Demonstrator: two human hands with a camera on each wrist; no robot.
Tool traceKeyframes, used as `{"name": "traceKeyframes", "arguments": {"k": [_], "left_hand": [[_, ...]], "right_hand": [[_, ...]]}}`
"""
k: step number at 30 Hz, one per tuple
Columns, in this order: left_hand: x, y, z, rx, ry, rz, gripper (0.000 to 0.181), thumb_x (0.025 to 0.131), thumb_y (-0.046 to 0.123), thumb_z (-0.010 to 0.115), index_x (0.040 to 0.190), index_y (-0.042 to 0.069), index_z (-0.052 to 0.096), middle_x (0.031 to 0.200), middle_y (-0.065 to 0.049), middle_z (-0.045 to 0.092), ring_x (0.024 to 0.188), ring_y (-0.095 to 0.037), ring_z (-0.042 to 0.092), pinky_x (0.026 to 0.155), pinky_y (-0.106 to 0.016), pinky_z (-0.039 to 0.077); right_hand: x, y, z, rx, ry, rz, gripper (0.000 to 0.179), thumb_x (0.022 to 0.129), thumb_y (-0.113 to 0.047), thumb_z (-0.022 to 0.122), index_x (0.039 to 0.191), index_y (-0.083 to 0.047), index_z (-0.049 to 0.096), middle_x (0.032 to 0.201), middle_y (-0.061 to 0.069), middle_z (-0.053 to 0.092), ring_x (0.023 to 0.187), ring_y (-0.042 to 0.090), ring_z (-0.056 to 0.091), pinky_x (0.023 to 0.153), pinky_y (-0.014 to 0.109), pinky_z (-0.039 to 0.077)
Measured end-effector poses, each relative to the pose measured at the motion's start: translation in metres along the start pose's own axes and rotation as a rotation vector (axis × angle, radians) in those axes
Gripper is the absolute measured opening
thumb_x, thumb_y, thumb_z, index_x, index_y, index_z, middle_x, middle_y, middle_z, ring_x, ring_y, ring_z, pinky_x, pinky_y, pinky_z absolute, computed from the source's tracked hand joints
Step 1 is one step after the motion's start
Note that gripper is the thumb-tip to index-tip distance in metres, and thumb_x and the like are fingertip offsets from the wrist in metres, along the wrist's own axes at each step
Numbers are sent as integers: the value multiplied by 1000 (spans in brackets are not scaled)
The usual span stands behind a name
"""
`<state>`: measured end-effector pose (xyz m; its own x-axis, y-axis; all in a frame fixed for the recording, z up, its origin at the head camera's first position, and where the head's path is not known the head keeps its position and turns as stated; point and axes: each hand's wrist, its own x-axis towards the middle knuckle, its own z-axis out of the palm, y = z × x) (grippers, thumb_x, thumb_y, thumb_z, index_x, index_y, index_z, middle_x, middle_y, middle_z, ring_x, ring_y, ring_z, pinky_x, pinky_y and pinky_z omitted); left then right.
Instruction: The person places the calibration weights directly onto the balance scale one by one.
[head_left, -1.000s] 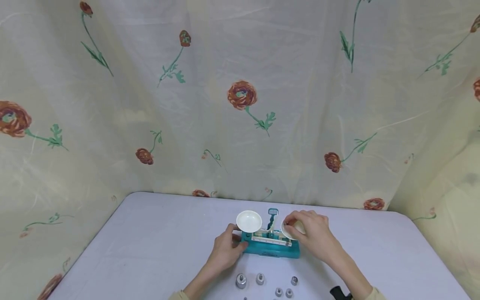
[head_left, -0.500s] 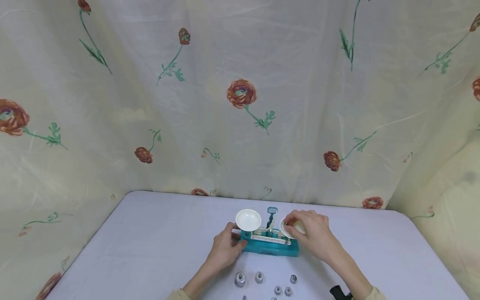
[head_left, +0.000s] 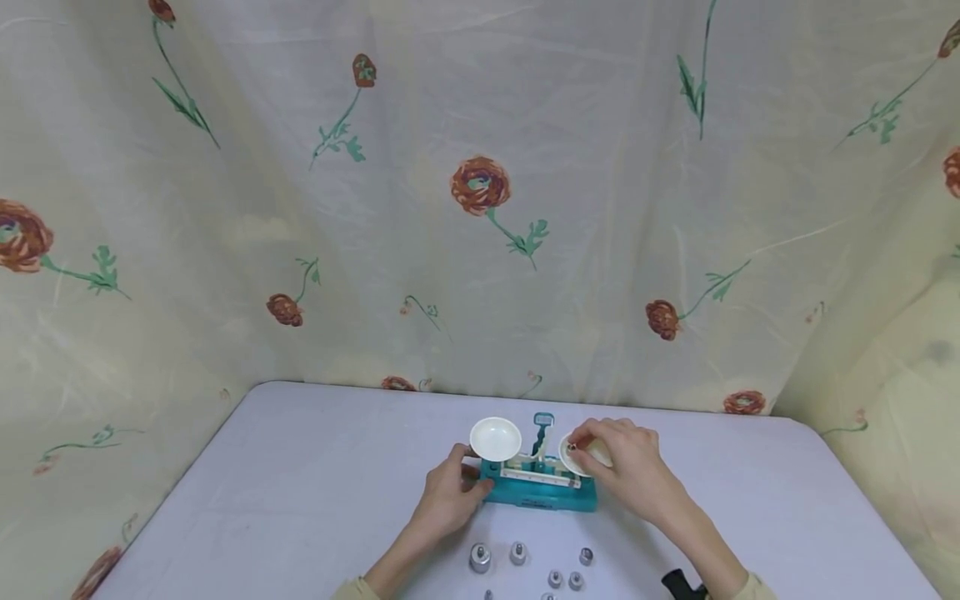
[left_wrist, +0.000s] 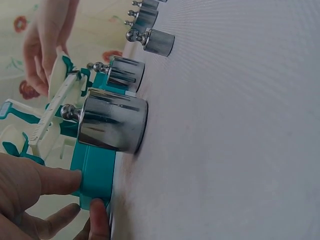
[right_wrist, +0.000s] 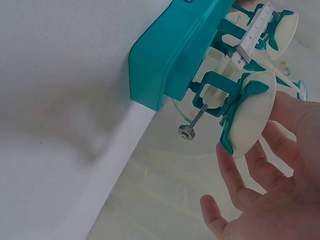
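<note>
A teal balance scale (head_left: 538, 493) with two white pans stands on the table. My left hand (head_left: 448, 497) grips the left end of its base; in the left wrist view the thumb and fingers lie around that teal end (left_wrist: 95, 175). Nothing lies in the left pan (head_left: 496, 439). Over the right pan (right_wrist: 252, 115), my right hand (head_left: 630, 462) pinches a small metal weight (head_left: 572, 447) between thumb and index finger. Its other fingers spread around the pan's far side in the right wrist view, where the pan hides the weight.
Several silver knobbed weights stand in front of the scale, among them a large one (head_left: 481, 558) and a medium one (head_left: 518, 553). A black object (head_left: 678, 583) lies by the right forearm. A floral curtain (head_left: 480, 292) hangs behind the table.
Both hands keep nearly the same pose on the scale. The small weight at the right fingertips shows a little more clearly now. The whole head view has shifted slightly.
</note>
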<state>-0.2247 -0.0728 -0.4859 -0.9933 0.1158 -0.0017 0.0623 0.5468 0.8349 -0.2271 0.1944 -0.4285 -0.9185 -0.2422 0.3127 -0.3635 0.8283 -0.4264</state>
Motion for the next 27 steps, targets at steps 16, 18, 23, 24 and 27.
{"name": "traceKeyframes", "arguments": {"k": [16,18,23,24,27], "left_hand": [[0,2,-1,-13,-6,8,45,98,14,77,137,4,57,122,-24,72,111,-39,72,95,-57,63],[0,1,-1,-11,-2,12,45,98,14,77,137,4,57,121,-25,72,110,-39,73,94,-57,63],[0,0,0,-10,1,11,45,98,13,77,137,4,57,121,-25,72,109,-39,73,94,-56,63],[-1,0,0,-11,0,9,45,98,13,77,137,4,57,122,-25,72,110,-39,73,94,-57,63],[-1,1,0,-16,-1,5,44,98,13,77,137,4,57,123,-25,72,111,-40,73,95,-57,63]], "right_hand": [[-5,0,-7,-25,-3,22,12,97,-27,82,107,-23,77,103,-6,80,110,26,67,98,63,42],[-6,0,-8,-28,-1,23,12,97,-27,82,107,-23,77,103,-6,80,110,26,67,98,63,42],[-8,-3,-11,-27,5,19,13,96,-27,83,107,-23,77,103,-6,79,110,25,66,98,63,42],[-9,-3,-11,-26,8,17,14,96,-27,83,107,-23,77,103,-6,79,111,25,66,99,63,42],[-10,-5,-13,-24,17,3,14,95,-26,84,107,-24,77,104,-7,79,111,24,66,98,61,42]]}}
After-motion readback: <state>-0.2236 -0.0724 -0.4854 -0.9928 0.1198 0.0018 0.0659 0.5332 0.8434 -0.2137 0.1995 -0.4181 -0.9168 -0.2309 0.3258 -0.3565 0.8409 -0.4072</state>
